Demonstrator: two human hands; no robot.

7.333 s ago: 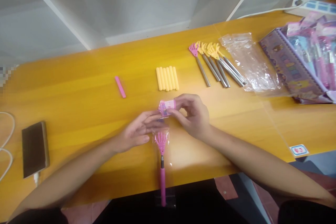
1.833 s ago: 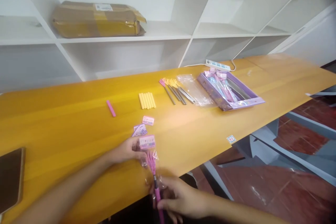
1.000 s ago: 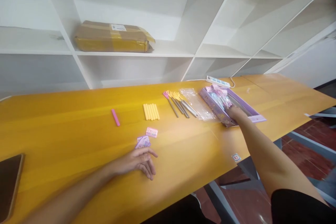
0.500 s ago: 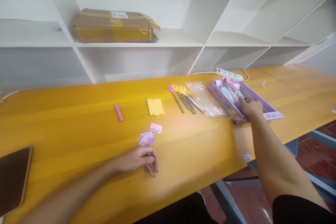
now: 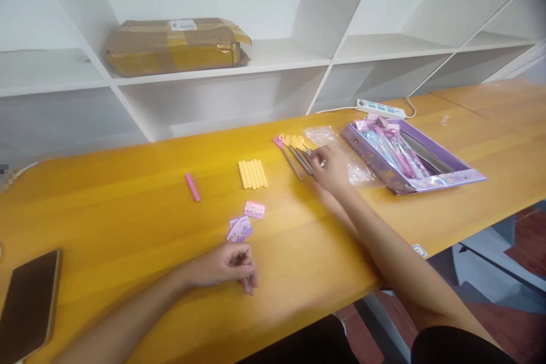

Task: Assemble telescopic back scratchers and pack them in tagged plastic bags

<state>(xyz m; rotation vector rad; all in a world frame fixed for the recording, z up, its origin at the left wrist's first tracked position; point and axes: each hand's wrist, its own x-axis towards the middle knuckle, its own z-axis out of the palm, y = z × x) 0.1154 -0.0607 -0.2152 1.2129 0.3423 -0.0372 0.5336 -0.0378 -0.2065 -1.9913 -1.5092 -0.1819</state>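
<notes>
Several back scratchers with metal rods and yellow hand-shaped heads (image 5: 296, 142) lie in a bunch, and a pink-headed back scratcher (image 5: 289, 153) lies at their left. My right hand (image 5: 331, 168) is over the rods at the right of the bunch, its fingers curled in; what they grip, if anything, is hidden. Low on the table rests my left hand (image 5: 236, 266), loosely closed, thumb against the fingers, with nothing visible in it. Just beyond it are overlapping purple cards (image 5: 239, 230) and a pink card (image 5: 255, 210). Yellow tubes (image 5: 252, 174) form a row behind the cards.
A purple box (image 5: 447, 182) holds packaged pink and blue items at the right. Beside it lie a clear plastic bag (image 5: 360, 173) and a power strip (image 5: 381, 108). A pink tube (image 5: 192, 187) and a phone-like dark device (image 5: 29, 301) are left. Shelves behind hold a carton (image 5: 179, 48).
My right hand has left the purple box and moved left to the back scratchers. The packaged items stay in the box. My left hand has stayed in place, its fingers slightly more drawn in.
</notes>
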